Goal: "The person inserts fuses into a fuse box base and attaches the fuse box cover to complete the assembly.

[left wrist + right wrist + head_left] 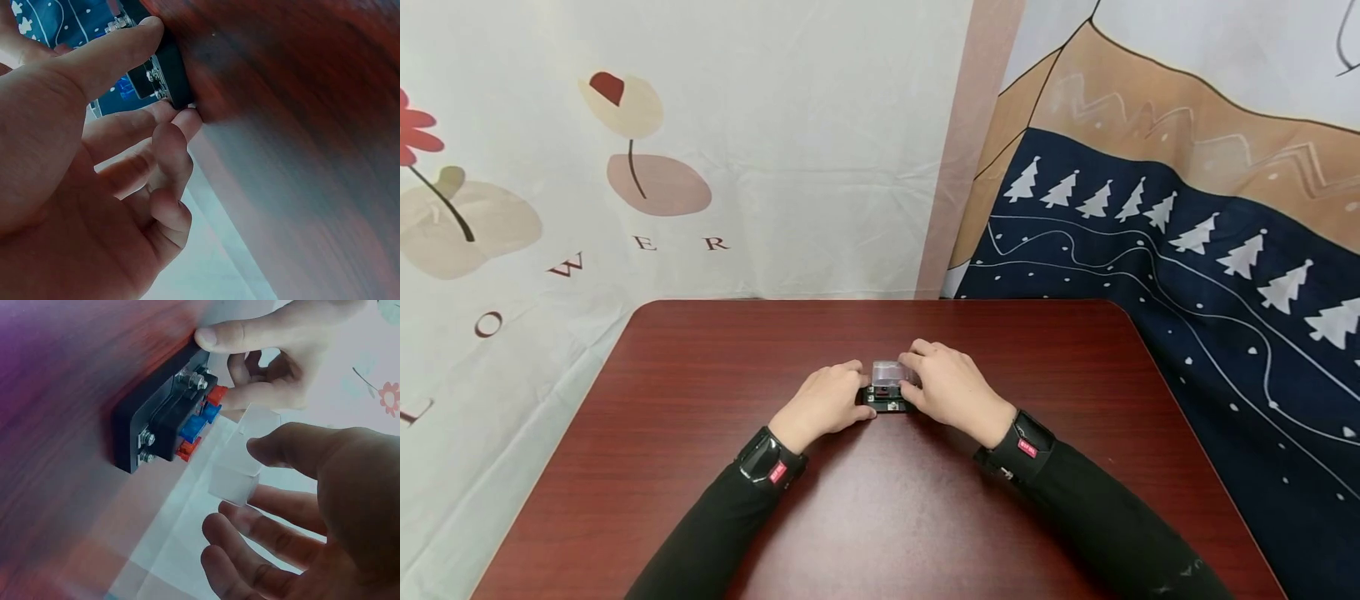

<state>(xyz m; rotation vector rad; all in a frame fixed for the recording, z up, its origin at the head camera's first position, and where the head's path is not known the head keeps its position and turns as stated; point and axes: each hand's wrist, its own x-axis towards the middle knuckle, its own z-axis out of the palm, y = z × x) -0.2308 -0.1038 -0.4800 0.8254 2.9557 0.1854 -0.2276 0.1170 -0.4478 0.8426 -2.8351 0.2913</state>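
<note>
A black fuse block [887,407] lies at the middle of the table, between both hands. My left hand [823,400] holds its left end, thumb on the near side and fingers at the far side. Metal screw terminals [147,437] line the block in the right wrist view. Red blade fuses [216,395] and blue blade fuses [194,428] stick up from it. With thumb and fingers, my right hand [958,387] pinches a clear plastic cover [237,456]. The cover is apart from the fuses, just above them.
The reddish-brown wooden table [880,525] has rounded far corners. Behind it hangs a pale curtain [820,150] with flower prints, and at the right a dark blue cloth [1097,242] with white trees. A black band with a wrist camera [767,458] sits on each wrist.
</note>
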